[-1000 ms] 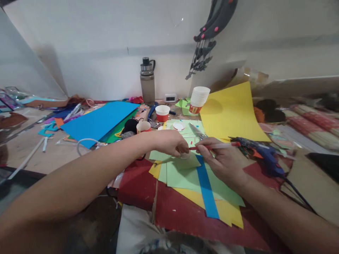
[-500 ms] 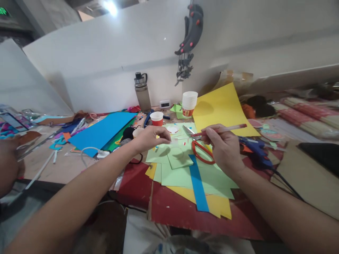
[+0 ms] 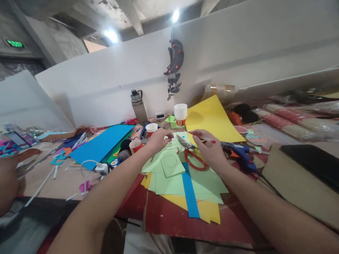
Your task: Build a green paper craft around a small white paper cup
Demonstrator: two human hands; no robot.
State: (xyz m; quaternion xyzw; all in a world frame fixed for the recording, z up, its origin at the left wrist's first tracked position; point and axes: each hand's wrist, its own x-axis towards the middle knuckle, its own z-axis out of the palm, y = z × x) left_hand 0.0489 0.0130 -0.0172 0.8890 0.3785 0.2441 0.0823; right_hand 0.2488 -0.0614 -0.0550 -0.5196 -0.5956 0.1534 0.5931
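The right hand (image 3: 209, 152) grips a thin pen (image 3: 207, 139). The thumb and forefinger close on its pale barrel. The red end pokes out past the fingers (image 3: 198, 135) on the right side, and the other end points left toward the left hand. The pen is held just above the heap of green paper (image 3: 169, 181), level with the knuckles and tilted only a little.

The left hand (image 3: 158, 139) hovers over the far edge of the same heap. Its fingers are curled in with their tips drawn together. Whether they pinch anything is too small to tell. The two hands are near each other but apart.

Between and just below them lie scissors (image 3: 194, 160) with red handles, the blades pointing away toward the left hand. Beside the scissors sits a green square (image 3: 172, 163) with a circle drawn on it. A blue strip (image 3: 190, 192) runs down over the green and yellow sheets toward the person.

Farther back there is a big yellow sheet (image 3: 212, 118), a stack of white cups (image 3: 180, 113), a red cup (image 3: 151, 129) and a bottle (image 3: 138, 106). A blue glue gun (image 3: 241, 154) lies right of the right hand, and a large blue sheet (image 3: 102, 144) lies to the left. Another person's hand (image 3: 7, 180) shows at the left edge.
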